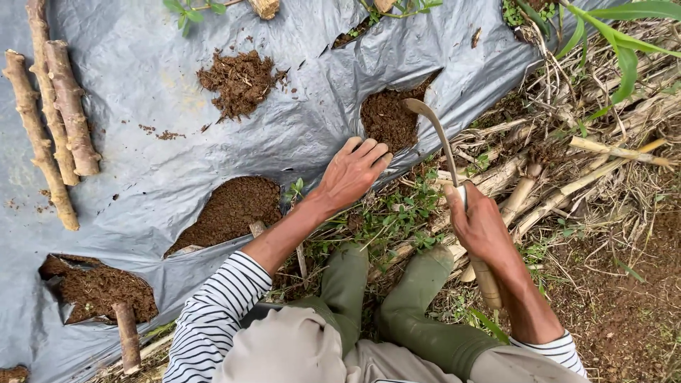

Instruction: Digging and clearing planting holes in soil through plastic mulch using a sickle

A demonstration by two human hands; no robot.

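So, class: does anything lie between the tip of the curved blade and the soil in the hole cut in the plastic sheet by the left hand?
Nothing visible does. The right hand holds the curved blade with its tip right over the bare soil. The left hand rests flat on the plastic sheet just below the hole, beside the blade rather than under it.

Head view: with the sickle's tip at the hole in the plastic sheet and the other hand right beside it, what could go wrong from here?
1. The left hand lies flat on the grey plastic sheet at the edge of the soil-filled hole, close to the sickle tip; a slip could cut the fingers.
2. The curved blade could tear the sheet beyond the hole.
3. The right hand grips high on the sickle's handle, perhaps weakening control.
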